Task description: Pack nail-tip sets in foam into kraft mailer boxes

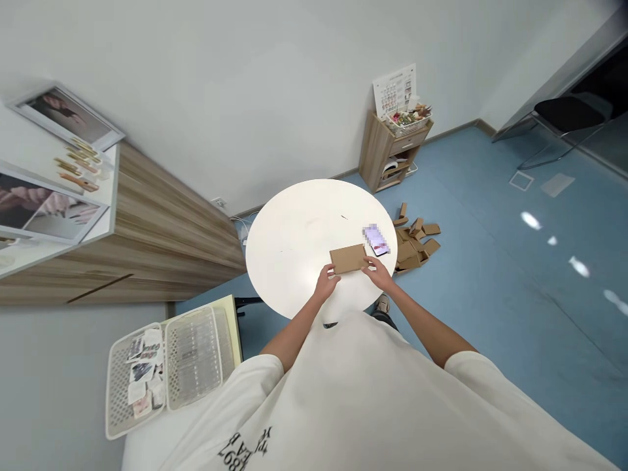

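Left hand [326, 282] and right hand [378, 273] pinched the cardboard box [348, 258] by its near corners; light, even pressure seemed best against creasing.

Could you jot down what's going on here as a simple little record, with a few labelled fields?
Left hand: on the left end of a flat cardboard box
Right hand: on the box's right end
Surface: round white table
Also on table: phone, right of the box, screen pixelated
Floor, right of table: pile of cardboard pieces
By the wall: small wooden cabinet
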Available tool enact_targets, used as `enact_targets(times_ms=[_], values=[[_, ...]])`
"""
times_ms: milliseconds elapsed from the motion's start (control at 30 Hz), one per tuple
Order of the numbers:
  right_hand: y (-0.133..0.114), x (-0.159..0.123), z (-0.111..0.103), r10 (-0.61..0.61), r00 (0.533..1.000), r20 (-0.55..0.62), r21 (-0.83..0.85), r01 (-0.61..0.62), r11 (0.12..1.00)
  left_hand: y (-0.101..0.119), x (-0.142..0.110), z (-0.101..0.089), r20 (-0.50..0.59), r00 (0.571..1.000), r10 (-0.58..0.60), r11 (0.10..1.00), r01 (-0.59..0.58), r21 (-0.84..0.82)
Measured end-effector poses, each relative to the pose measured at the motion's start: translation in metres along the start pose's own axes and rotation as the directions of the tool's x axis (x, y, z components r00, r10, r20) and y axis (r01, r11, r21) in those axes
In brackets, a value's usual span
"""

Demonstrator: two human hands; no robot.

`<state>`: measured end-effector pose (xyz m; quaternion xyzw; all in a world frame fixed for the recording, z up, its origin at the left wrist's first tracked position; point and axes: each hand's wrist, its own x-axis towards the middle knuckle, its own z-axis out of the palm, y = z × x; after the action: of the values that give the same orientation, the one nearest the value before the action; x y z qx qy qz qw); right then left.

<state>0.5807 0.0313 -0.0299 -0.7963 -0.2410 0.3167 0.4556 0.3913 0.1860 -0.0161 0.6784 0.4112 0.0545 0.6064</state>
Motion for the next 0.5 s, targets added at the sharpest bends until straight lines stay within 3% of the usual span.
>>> enact_targets(times_ms=[200,367,500], values=[[0.022,0.020,-0.086,-0.026,0.997,-0.075,0.040,0.030,0.999,0.052,0.025,0.074,0.037,0.998,0.050,0.999,-0.049,-0.024],[0.047,0.039,-0.164,-0.037,0.992,-0.117,0.018,0.039,0.999,0.092,0.042,0.150,0.060,0.996,0.066,0.998,-0.065,-0.011],[0.071,0.051,-0.219,-0.021,0.992,-0.128,0.005,0.022,1.000,0.112,0.057,0.211,0.061,0.994,0.087,0.996,-0.086,-0.014]])
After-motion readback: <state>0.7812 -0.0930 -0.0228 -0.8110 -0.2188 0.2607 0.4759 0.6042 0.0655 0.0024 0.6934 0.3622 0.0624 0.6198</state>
